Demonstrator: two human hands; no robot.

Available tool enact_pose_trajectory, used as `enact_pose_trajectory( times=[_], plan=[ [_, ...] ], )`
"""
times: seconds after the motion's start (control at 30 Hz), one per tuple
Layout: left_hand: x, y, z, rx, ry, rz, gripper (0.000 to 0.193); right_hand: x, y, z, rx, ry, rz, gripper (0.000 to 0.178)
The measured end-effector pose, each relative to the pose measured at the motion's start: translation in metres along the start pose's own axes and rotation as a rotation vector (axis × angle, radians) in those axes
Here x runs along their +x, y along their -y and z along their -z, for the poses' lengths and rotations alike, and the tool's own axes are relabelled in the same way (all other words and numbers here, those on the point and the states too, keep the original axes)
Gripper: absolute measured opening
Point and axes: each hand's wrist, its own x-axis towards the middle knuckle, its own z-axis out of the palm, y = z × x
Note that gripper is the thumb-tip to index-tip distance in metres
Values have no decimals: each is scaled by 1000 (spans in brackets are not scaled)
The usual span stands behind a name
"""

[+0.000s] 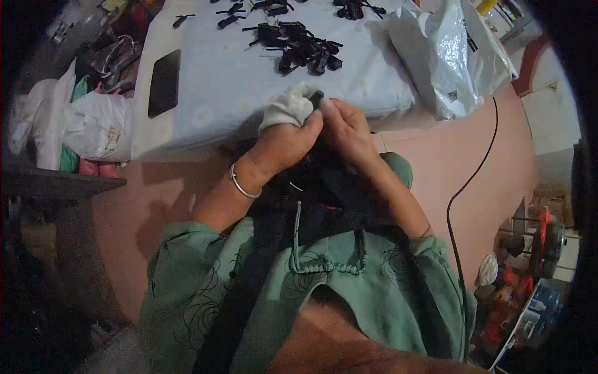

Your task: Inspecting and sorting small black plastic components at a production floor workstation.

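Near the table's front edge my two hands meet. My left hand (pixel 283 143) is closed round a bunched white cloth (pixel 288 110), its thumb against a small black piece (pixel 317 98) that pokes out beside the cloth. From the other side my right hand (pixel 349 128) pinches at the same black piece with thumb and fingers. The piece is mostly covered, so its kind cannot be made out. Beyond my hands lies a loose heap of small black plastic parts (pixel 299 47) with thin stems.
More black parts (pixel 355 9) lie at the far side of the white-covered table (pixel 212 81). A dark phone (pixel 164 83) rests at the left, a white plastic bag (pixel 436 59) at the right. A black cable (pixel 451 206) trails down the right. Bags (pixel 96 124) fill the left shelf.
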Motion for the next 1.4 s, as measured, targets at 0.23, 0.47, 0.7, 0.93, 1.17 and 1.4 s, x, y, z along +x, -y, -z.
enact_pose_trajectory(
  times=[0.23,0.47,0.7,0.93,1.17,1.4],
  plan=[
    [5,6,17,-372,57,386,25,-13,17,15,-407,86,97,17],
    [5,-14,20,-250,296,329,28,-6,18,15,-161,91,215,11],
    [5,-4,17,-337,404,310,26,-6,11,8,-166,44,163,18],
    [-1,-6,16,40,389,26,25,-12,10,13,-314,117,242,18],
    [-2,-8,24,-387,334,593,25,-13,18,11,-473,128,187,21],
    [-13,14,12,175,197,-190,23,-8,11,-4,-388,149,161,25]
  ],
)
